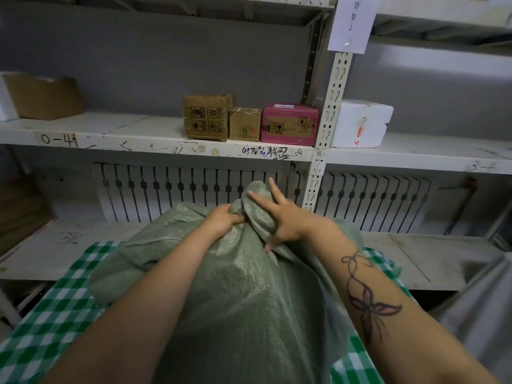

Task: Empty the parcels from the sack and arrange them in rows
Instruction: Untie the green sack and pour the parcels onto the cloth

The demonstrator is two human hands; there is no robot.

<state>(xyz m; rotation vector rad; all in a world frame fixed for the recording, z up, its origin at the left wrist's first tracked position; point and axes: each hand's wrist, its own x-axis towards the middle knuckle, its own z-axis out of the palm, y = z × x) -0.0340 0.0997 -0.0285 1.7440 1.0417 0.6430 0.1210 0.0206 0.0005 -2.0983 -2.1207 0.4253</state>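
Observation:
A bulging green woven sack (243,286) lies in front of me on a green-and-white checked cloth (52,317), its bunched neck pointing at the shelves. My left hand (221,220) grips a fold of the sack just below the neck, fingers curled into the fabric. My right hand (279,217) holds the twisted neck, thumb hooked under it and two fingers stretched out over the top. The sack's contents are hidden.
A white metal shelf (155,142) stands behind, carrying two brown cartons (206,117) (245,124) and a pink box (289,123) in a row. A white foam box (360,124) sits right of the upright post (329,128). Another brown carton (44,97) is far left. A lower shelf board (426,256) runs behind the sack.

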